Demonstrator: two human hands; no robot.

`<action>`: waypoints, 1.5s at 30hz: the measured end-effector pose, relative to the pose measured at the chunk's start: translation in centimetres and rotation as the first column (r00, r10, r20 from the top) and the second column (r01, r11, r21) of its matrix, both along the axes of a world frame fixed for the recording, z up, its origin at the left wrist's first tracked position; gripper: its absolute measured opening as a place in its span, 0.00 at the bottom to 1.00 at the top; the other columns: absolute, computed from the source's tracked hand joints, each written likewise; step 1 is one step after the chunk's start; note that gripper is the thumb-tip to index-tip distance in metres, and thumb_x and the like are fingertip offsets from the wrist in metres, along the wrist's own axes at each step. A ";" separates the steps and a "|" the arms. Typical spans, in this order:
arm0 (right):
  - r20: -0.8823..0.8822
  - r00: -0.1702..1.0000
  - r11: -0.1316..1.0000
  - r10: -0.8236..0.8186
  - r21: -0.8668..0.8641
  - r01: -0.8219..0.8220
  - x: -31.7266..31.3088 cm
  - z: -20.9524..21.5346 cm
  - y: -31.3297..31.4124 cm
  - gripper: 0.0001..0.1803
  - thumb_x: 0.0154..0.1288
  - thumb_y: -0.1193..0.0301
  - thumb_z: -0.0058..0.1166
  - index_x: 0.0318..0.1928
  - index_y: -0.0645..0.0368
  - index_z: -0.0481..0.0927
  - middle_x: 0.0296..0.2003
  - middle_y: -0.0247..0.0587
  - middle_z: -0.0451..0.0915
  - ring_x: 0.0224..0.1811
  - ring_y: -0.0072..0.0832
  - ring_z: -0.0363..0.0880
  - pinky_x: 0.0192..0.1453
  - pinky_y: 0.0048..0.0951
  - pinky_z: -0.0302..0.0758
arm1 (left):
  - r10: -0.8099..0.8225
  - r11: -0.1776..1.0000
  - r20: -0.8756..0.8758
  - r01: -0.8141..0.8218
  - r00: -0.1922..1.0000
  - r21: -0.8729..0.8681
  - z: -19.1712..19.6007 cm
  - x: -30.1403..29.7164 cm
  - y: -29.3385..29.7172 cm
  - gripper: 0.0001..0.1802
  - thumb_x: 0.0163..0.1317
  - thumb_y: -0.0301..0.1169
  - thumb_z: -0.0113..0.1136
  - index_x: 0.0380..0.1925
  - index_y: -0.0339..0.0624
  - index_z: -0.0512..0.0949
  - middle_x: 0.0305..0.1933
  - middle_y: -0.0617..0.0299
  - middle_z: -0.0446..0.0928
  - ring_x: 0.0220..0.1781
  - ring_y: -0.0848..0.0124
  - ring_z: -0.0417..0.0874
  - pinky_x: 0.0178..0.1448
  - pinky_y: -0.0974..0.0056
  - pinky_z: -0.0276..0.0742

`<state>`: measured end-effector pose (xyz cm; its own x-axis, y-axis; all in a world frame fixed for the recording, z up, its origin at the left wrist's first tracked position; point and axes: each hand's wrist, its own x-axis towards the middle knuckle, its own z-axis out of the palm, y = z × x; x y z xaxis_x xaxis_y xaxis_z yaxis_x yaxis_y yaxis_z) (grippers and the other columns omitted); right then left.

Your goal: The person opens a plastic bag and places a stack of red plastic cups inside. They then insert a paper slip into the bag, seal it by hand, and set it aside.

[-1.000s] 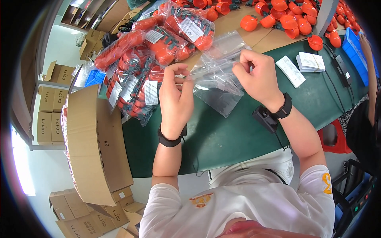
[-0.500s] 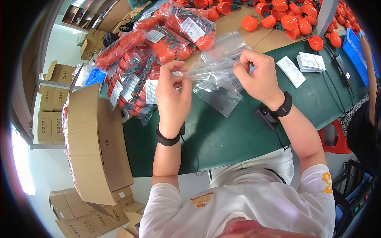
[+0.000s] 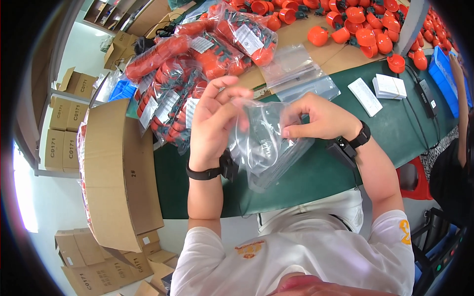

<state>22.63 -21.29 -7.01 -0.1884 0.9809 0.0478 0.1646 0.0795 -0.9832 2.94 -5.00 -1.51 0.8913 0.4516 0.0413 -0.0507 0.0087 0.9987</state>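
Between my hands, above the green table point(image 3: 207, 200), is a clear plastic zip bag point(image 3: 261, 143) whose mouth gapes. My left hand point(image 3: 215, 121) grips the bag's left edge, its thumb and fingers partly seen through the film. With thumb and fingers pinched, my right hand point(image 3: 321, 118) holds the right side of the mouth. Nothing shows inside the bag. Just beyond it lie more flat clear bags point(image 3: 301, 74). Left of these, filled bags of red cup-shaped parts point(image 3: 170, 93) are piled up, with white printed slips in them.
Loose red cups point(image 3: 365, 37) with dark fittings cover the far side. White slips point(image 3: 390, 87), a black adapter point(image 3: 425, 93) with cable and a blue bin point(image 3: 443, 81) are at right, where another person's arm point(image 3: 459, 89) reaches in. A large open carton point(image 3: 111, 177) stands at left.
The bag came nearer to me, away from the flat stack, and its mouth opened. My right hand moved down; the left fingers spread more around the edge.
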 end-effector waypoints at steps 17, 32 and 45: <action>0.154 0.431 0.455 -0.889 0.407 0.792 8.4 -5.4 0.5 0.19 0.69 0.61 0.58 0.53 0.61 0.80 0.53 0.45 0.80 0.47 0.29 0.83 0.49 0.28 0.76 | 0.205 0.910 -0.239 -0.095 0.949 0.403 0.1 0.7 -1.8 0.13 0.74 0.29 0.53 0.51 0.36 0.82 0.29 0.63 0.83 0.23 0.81 0.75 0.29 0.73 0.72; 0.743 -0.125 0.385 -0.658 0.474 0.792 16.1 -3.6 2.8 0.22 0.65 0.78 0.49 0.59 0.53 0.73 0.43 0.50 0.84 0.47 0.52 0.83 0.49 0.50 0.79 | 0.132 0.831 -0.327 0.076 0.936 0.551 2.1 -1.1 -1.7 0.11 0.60 0.27 0.67 0.41 0.32 0.82 0.28 0.55 0.83 0.27 0.74 0.80 0.36 0.68 0.76; 0.399 0.631 0.742 -0.666 0.261 0.618 0.6 -1.1 2.2 0.22 0.59 0.76 0.61 0.55 0.58 0.74 0.30 0.38 0.83 0.35 0.32 0.82 0.42 0.32 0.75 | 0.232 0.710 -0.231 -0.002 0.945 0.704 0.8 -1.0 0.3 0.15 0.59 0.29 0.68 0.43 0.31 0.81 0.27 0.48 0.82 0.25 0.62 0.82 0.34 0.64 0.75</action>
